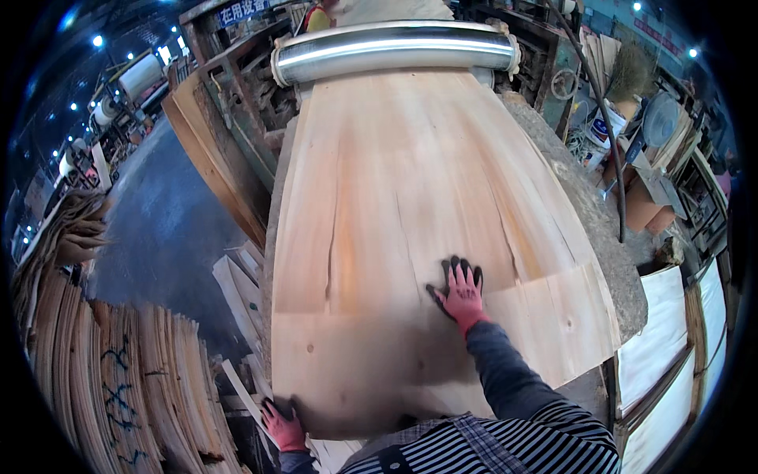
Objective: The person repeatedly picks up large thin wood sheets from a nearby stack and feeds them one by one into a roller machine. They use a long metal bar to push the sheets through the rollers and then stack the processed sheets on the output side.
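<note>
A wide veneer sheet (pixel 395 182) runs away from me to a shiny metal roller (pixel 395 54). Long dark splits show in its surface. Across its near end lies a second veneer sheet (pixel 347 371), closest to my body. My right hand (pixel 462 294), in a pink glove with black fingertips, is open and flat, fingers spread, where the two sheets overlap. At the near left corner of the closer sheet is my left hand (pixel 283 428), in a matching glove. Its thumb and fingers are apart at the edge, and I see nothing held in it.
Stacked veneer sheets (pixel 126 379) stand at the lower left, with narrow offcuts (pixel 237 292) beside the table. A stone-like table edge (pixel 624 292) borders the right side. Farther right are a dark pole (pixel 612 150), buckets (pixel 604 128) and pale wrapped stacks (pixel 655 324). Someone is partly visible behind the roller.
</note>
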Demonstrator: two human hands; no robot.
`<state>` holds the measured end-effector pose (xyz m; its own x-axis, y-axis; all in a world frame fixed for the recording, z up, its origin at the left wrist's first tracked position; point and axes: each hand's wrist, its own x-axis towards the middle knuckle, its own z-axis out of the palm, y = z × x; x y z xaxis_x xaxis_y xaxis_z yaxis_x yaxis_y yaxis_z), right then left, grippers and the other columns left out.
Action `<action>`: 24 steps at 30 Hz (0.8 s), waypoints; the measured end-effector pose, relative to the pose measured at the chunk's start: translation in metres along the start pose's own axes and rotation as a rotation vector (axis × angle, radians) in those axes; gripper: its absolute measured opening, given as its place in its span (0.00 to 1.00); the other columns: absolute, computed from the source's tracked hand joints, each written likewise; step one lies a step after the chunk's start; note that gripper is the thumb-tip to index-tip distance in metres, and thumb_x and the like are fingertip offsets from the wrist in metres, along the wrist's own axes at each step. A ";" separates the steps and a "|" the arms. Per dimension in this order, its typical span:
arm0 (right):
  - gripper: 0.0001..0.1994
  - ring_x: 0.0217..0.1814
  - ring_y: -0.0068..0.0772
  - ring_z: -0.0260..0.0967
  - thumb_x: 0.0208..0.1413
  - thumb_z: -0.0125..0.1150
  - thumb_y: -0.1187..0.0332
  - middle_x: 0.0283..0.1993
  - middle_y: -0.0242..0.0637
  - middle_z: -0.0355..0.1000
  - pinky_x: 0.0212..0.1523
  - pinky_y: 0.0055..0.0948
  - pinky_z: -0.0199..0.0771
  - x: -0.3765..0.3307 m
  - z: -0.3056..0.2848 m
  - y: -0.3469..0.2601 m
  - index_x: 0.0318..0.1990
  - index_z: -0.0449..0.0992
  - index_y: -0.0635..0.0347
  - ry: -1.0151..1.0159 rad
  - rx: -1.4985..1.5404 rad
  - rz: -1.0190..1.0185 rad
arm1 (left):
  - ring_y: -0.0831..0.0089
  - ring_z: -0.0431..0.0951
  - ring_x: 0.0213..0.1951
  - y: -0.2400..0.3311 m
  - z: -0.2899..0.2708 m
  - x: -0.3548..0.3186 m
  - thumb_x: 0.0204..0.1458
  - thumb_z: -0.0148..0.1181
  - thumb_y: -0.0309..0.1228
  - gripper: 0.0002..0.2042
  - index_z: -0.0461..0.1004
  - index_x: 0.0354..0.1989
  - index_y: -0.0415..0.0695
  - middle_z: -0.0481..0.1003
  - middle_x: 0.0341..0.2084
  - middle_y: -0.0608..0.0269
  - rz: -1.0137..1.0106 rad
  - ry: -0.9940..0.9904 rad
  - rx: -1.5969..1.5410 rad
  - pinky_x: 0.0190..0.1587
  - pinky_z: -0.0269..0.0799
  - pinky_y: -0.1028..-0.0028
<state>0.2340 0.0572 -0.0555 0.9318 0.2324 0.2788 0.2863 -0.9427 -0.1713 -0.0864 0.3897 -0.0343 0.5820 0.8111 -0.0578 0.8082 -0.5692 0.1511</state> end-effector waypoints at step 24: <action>0.45 0.66 0.54 0.38 0.37 0.60 0.44 0.63 0.49 0.46 0.63 0.53 0.34 -0.203 -0.171 -0.034 0.60 0.52 0.63 -0.362 0.253 -0.435 | 0.60 0.66 0.51 0.052 -0.199 -0.047 0.49 0.45 0.34 0.26 0.57 0.55 0.29 0.64 0.50 0.45 0.577 -0.102 -1.680 0.53 0.60 0.67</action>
<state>-0.0037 0.0014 0.0558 0.7219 0.6907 0.0425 0.6594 -0.6681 -0.3448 -0.0898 0.3486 0.1731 0.7871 0.5294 0.3164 -0.3950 0.0387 0.9179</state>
